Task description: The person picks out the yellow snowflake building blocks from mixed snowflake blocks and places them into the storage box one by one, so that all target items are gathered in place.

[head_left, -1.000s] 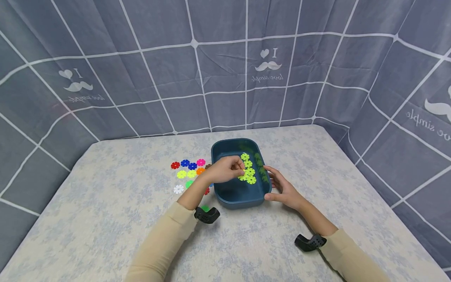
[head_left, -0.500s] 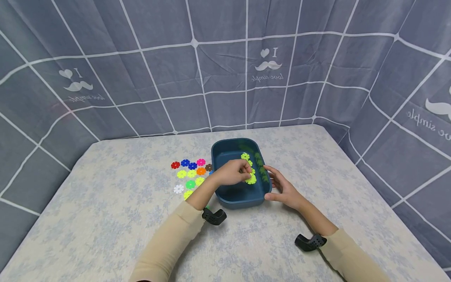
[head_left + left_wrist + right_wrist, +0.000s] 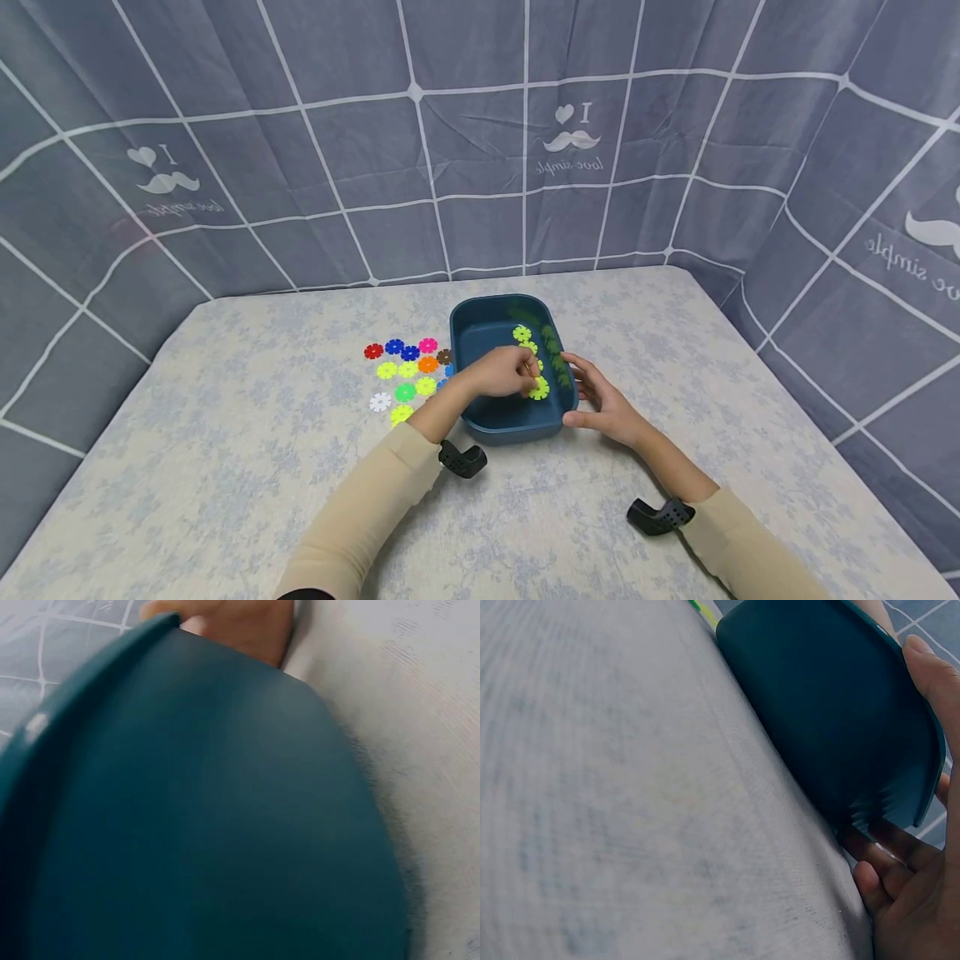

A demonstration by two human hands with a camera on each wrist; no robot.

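Note:
A dark teal plastic bin (image 3: 480,416) stands on the table. My left hand (image 3: 504,372) reaches down inside it over the left wall and pinches a yellow-green snowflake disc (image 3: 539,388) between thumb and fingers. More yellow-green snowflake discs (image 3: 522,333) lie on the bin floor, partly hidden by that hand. At the bin's front right corner, my right hand (image 3: 604,408) holds the wall. In the right wrist view its thumb (image 3: 928,666) lies at the rim and the other fingers (image 3: 889,859) touch the side. The left wrist view is mostly filled by the bin's outer wall (image 3: 225,795).
Left of the bin, loose snowflake discs lie on the patterned tablecloth (image 3: 225,467): red (image 3: 373,352), blue (image 3: 394,347), pink (image 3: 427,345), orange (image 3: 427,364), green (image 3: 405,392), white (image 3: 380,402) and several yellow-green ones. A grey curtain (image 3: 480,150) rises behind the table.
My left hand has moved right and slightly toward me inside the bin, with the yellow-green snowflake disc in its fingers. The right hand and the bin have stayed in place.

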